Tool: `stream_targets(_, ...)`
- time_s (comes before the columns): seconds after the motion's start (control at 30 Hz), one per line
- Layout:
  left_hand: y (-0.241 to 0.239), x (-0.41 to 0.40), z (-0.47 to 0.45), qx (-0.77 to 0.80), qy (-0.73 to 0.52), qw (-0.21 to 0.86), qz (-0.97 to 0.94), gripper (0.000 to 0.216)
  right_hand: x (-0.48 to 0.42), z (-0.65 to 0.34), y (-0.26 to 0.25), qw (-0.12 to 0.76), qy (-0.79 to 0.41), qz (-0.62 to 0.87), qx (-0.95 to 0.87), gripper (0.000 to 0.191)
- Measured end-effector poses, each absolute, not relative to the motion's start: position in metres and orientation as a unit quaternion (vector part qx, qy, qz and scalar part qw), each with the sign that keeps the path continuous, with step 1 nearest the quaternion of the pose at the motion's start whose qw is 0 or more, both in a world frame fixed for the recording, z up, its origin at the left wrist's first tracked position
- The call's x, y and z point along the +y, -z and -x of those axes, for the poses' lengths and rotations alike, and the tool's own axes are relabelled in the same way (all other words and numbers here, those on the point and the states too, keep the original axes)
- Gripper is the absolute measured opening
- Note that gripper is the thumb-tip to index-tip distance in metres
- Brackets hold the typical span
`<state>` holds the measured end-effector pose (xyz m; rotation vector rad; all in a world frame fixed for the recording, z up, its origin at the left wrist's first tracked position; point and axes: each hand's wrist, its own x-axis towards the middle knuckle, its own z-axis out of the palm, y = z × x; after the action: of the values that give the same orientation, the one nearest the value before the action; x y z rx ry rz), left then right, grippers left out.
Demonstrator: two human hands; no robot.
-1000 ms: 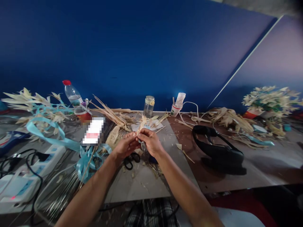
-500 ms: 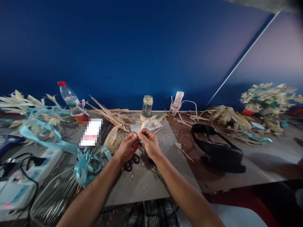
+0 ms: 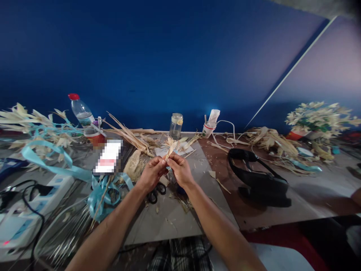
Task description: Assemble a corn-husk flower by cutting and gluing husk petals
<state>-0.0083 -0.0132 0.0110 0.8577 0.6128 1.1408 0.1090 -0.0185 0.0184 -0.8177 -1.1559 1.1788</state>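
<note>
Between my two hands, over the middle of the table, is a small pale corn-husk flower (image 3: 170,149). My left hand (image 3: 153,173) pinches its base with thumb and forefinger. My right hand (image 3: 180,170) pinches the same base from the other side, fingertips meeting the left ones. A bit of light blue shows beside the flower. Below my hands lie black-handled scissors (image 3: 156,193), their blades hidden. A sheet of white paper (image 3: 184,148) with dry husk scraps lies just behind the flower.
A lidded glass jar (image 3: 176,127) and a paper cup (image 3: 208,130) stand by the blue wall. At right are a black headset (image 3: 261,180) and a potted husk bouquet (image 3: 318,116). Leftward lie blue ribbon (image 3: 103,199), a phone (image 3: 109,157), a power strip (image 3: 36,210) and a bottle (image 3: 81,111).
My hands stay together at nearly the same spot, with the fingertips shifted slightly at the flower's base. The flower tilts a little more to the right. The view has moved slightly.
</note>
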Motion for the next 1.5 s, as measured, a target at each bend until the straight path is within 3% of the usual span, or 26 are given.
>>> stream_targets(0.37,-0.006,-0.014,0.007,0.282,-0.497,0.72,-0.394,0.03,-0.018,-0.107,-0.016,0.626,-0.504,0.337,-0.49,0.014)
stream_targets(0.63,-0.012,-0.016,0.007,0.274,-0.515,0.684,-0.438,0.032,-0.013,-0.108,-0.013,0.628,-0.591,0.27,-0.429,0.015)
stream_targets(1.03,-0.005,-0.005,0.014,0.379,-0.508,0.55,-0.544,0.032,-0.013,-0.104,-0.016,0.619,-0.518,0.385,-0.447,0.02)
stream_targets(1.33,-0.001,-0.001,0.015,0.389,-0.554,0.552,-0.487,0.029,-0.018,-0.103,-0.022,0.638,-0.564,0.364,-0.377,0.033)
stream_targets(1.5,-0.009,-0.003,0.016,0.361,-0.547,0.603,-0.455,0.025,-0.018,-0.106,-0.027,0.638,-0.583,0.349,-0.362,0.036)
